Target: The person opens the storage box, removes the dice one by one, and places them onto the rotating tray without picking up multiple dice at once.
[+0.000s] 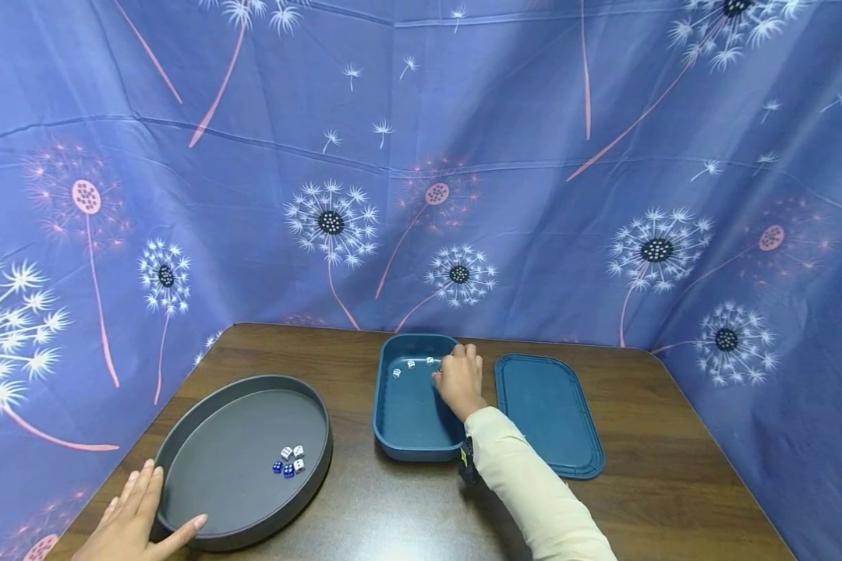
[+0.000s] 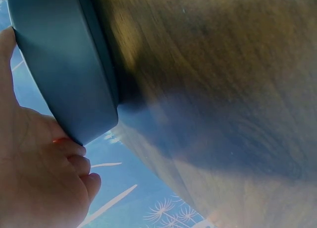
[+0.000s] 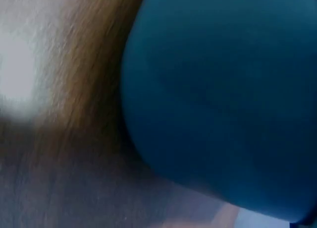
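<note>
My left hand [image 1: 129,514] rests against the near left side of a round dark grey tray [image 1: 323,444], fingers straight along the outer wall and thumb over the rim. Inside that tray lie three white dice [image 1: 298,451] and two blue dice [image 1: 289,471], grouped toward the right. My right hand [image 1: 461,379] reaches down into a blue rectangular bin [image 1: 421,453] at its far right side. A small red spot shows at its fingertips, which are mostly hidden; I cannot tell what they hold. Three white dice [image 1: 411,364] lie at the bin's far end.
A flat blue lid [image 1: 547,413] lies on the wooden table [image 1: 645,452] right of the bin, partly behind my right sleeve [image 1: 526,483]. A blue dandelion-print cloth [image 1: 519,156] hangs around the table's back and sides.
</note>
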A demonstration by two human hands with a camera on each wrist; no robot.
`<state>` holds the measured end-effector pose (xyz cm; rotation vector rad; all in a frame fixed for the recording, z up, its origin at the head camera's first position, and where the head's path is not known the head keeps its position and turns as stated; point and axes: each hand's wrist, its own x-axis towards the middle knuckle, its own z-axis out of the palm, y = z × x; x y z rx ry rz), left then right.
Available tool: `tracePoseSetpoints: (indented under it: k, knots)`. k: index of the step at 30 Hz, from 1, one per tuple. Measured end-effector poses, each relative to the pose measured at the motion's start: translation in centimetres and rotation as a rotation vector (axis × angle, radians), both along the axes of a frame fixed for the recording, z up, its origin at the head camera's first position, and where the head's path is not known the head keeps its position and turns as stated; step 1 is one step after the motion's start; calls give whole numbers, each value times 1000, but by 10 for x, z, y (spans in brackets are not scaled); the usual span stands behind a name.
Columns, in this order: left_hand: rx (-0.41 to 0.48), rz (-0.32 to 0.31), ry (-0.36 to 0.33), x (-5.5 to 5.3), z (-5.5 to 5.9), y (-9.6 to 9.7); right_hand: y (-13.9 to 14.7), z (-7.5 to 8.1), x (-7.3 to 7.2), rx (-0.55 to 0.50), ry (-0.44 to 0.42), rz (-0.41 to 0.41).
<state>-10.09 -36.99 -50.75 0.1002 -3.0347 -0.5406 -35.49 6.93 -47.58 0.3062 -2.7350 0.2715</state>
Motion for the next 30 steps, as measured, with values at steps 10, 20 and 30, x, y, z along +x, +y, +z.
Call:
tracePoseSetpoints:
  k: [10,20,30]
  knots:
    - [10,-8,-9,3,7,4,-5,-2,0,129,25,59]
    - [29,-5,-34,3,10,7,-12,-5,-1,158,-55,28]
    - [16,-9,-11,3,4,3,-14,-7,0,213,-80,29]
